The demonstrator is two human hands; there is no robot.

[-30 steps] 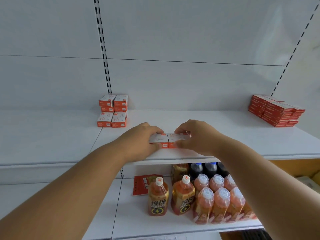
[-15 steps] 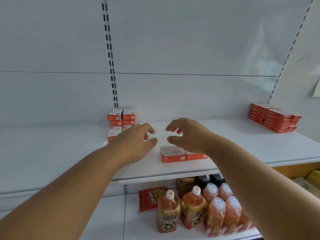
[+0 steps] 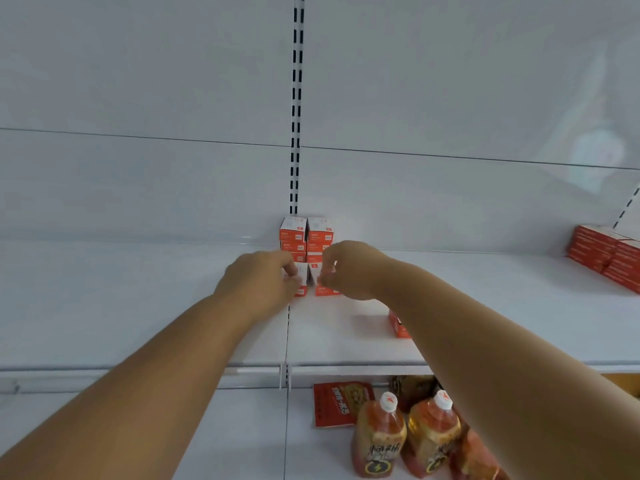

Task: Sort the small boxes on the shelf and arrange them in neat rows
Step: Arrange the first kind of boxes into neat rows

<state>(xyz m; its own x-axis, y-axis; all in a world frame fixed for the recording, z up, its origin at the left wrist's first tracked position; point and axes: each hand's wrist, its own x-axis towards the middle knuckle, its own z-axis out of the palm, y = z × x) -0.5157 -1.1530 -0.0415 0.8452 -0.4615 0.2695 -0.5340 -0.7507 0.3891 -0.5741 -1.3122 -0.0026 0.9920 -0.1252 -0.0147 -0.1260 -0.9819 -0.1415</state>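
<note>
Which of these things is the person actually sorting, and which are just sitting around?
Part of the job: front boxes under both hands; stacked boxes behind; box under the right forearm; red box pile far right.

Just there: drink bottles, red packet on the lower shelf.

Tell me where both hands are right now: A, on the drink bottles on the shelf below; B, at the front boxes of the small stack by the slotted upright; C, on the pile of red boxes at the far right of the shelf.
B: the left hand and right hand both have their fingers on the front boxes of the small stack below the slotted upright.
</note>
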